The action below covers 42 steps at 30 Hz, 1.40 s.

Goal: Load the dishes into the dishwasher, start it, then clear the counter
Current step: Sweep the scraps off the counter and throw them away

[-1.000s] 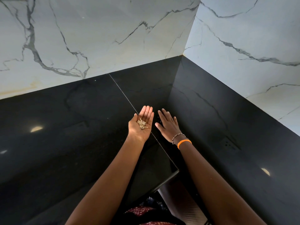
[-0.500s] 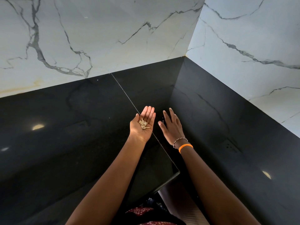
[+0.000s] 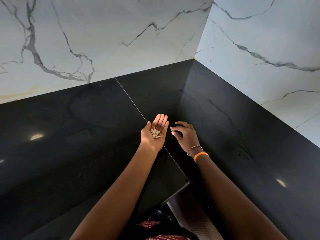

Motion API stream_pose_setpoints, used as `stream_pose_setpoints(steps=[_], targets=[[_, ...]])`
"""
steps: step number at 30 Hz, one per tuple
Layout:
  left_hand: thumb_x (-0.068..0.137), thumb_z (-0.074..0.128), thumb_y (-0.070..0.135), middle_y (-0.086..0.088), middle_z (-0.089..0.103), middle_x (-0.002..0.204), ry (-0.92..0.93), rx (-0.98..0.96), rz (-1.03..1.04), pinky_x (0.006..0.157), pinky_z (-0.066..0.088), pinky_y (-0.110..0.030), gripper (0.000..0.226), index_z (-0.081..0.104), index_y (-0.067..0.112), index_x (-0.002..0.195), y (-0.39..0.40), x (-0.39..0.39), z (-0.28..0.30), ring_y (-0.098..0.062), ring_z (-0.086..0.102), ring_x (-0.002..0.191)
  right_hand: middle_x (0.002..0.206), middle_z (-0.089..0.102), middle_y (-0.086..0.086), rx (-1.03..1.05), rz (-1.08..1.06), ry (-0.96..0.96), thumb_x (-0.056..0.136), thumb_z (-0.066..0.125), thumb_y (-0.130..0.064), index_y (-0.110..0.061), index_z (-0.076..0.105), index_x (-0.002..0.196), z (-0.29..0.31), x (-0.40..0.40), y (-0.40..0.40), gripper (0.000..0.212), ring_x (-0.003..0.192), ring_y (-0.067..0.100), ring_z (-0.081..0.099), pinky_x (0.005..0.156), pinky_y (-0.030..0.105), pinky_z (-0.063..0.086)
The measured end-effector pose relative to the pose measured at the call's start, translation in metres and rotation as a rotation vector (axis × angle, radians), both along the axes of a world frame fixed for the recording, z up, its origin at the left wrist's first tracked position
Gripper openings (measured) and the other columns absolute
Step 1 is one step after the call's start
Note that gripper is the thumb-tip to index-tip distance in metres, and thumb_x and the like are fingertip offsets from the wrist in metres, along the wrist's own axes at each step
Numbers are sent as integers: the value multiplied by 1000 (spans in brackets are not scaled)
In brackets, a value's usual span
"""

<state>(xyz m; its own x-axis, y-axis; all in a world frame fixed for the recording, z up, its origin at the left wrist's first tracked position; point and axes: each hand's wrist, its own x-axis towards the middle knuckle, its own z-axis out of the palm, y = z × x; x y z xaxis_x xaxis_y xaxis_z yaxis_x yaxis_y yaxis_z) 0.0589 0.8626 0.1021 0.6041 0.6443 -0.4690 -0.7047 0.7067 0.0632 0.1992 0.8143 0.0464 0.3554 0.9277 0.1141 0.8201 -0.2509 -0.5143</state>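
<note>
Head view: a small heap of pale scraps [image 3: 155,133] lies in the cupped palm of the left hand [image 3: 154,134], which is held flat, palm up, fingers together, above the black desk [image 3: 69,144]. What the scraps are I cannot tell; they look like short dry bits, some of them stick-like. Judging from their look, they weigh almost nothing, are stiff but brittle, and would scatter at a tilt or a draught, so the palm is best kept level and slightly hollowed, as a tray and not a grip.

Just to the right of the scraps, the right hand [image 3: 186,134] is palm down on the desk with fingers curled and narrowed. The fingertips [image 3: 173,133] are bent in toward the left hand, as if raking or pinching up more bits. Whether anything is under them I cannot tell, as the dark stone hides small things. Loose crumbs on this polished surface probably slide easily, so sweeping them with the side of the hand toward the waiting palm should serve better than picking them one by one.

A thin seam [image 3: 131,99] in the desk runs beneath the left hand. Beyond the scraps, white marble walls [image 3: 103,40] meet at a corner. An orange band [image 3: 200,155] and a bead bracelet [image 3: 194,148] circle the right wrist.
</note>
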Motion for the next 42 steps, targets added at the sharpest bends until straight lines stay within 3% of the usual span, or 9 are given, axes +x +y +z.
stream_pose_setpoints(steps=[7, 17, 21, 25, 29, 35, 37, 40, 42], targets=[[103, 23, 29, -17, 67, 105, 30, 3, 10, 96, 44, -37, 49, 62, -1, 104, 3, -8, -2, -25, 55, 118, 112, 51, -4, -32, -181, 87, 76, 73, -29, -23, 72, 85, 8, 6, 17, 11, 110, 19, 40, 93, 34, 23], [103, 23, 29, -17, 66, 109, 23, -23, 11, 97, 43, -37, 49, 62, -2, 105, 2, -8, -7, -25, 55, 118, 106, 52, 0, -118, -207, -124, 89, 56, -31, -22, 67, 96, 10, -8, 21, 16, 109, 21, 42, 95, 38, 23], [103, 23, 28, -15, 62, 116, 27, -20, 16, 99, 43, -36, 49, 61, -2, 108, 1, -9, -7, -26, 53, 121, 114, 57, 1, -32, -377, 213, 89, 56, -36, -19, 69, 99, 32, -8, 23, 24, 116, 23, 41, 96, 40, 24], [103, 22, 29, -17, 63, 113, 30, -28, 25, 96, 44, -35, 50, 58, -4, 111, 4, -8, -9, -26, 53, 122, 97, 59, -3, 56, -144, 180, 84, 61, -37, -23, 72, 92, 64, -32, 17, 19, 105, 18, 44, 90, 37, 25], [103, 23, 30, -17, 64, 103, 23, -38, -2, 88, 49, -34, 50, 62, -1, 102, 2, -3, -9, -25, 61, 100, 88, 45, -14, -15, 158, -56, 86, 61, -29, -25, 74, 86, 72, -58, 7, 13, 92, 11, 32, 95, 39, 29], [102, 22, 32, -13, 65, 97, 15, -26, -35, 69, 52, -31, 50, 62, 3, 100, -1, -1, -5, -22, 63, 87, 84, 41, -17, -50, 110, -143, 76, 72, -32, -26, 72, 81, 83, -62, 6, 7, 93, 9, 28, 90, 33, 23], [103, 22, 31, -15, 65, 99, -14, -25, -18, 73, 54, -31, 50, 62, 0, 102, 0, -1, -6, -23, 63, 92, 97, 48, -15, -62, 151, -141, 82, 67, -31, -28, 73, 89, 84, -58, 3, 10, 97, 9, 30, 90, 30, 20], [103, 21, 29, -18, 65, 103, -21, -31, 17, 81, 53, -31, 50, 61, -2, 102, 3, -1, -8, -26, 61, 103, 107, 56, -10, 59, 78, -25, 85, 62, -17, -31, 72, 97, 83, -47, -5, 21, 100, 9, 39, 84, 10, 19], [103, 21, 28, -18, 63, 112, -20, -34, 41, 94, 46, -35, 50, 60, -3, 104, 5, -4, -9, -27, 55, 118, 111, 57, -4, 37, -49, 21, 89, 54, -10, -29, 68, 108, 75, -35, -12, 30, 106, 15, 48, 86, 17, 27]])
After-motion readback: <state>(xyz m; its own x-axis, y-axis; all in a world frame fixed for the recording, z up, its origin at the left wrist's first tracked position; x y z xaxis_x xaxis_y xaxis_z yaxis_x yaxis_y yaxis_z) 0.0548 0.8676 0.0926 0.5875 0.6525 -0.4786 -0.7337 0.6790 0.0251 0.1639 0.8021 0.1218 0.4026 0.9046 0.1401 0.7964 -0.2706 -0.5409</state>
